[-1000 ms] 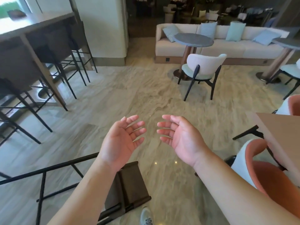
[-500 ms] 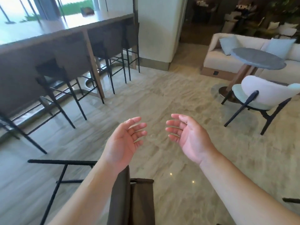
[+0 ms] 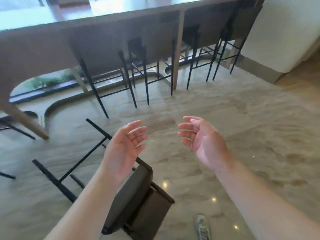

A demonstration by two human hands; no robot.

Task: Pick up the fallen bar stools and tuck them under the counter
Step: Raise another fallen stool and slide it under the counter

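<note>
Lying below left hand [image 3: 123, 149] — fallen stool [image 3: 136, 205]

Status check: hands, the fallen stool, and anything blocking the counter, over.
Left hand and right hand open, holding nothing. Fallen stool on its side on the floor, untouched. Upright stools already tucked under the counter ahead.

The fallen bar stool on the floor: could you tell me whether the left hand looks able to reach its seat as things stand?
Probably yes. The left hand hovers open and empty above the fallen bar stool, whose seat lies just below it, with nothing visible between them. The person would likely need to bend down.
</note>
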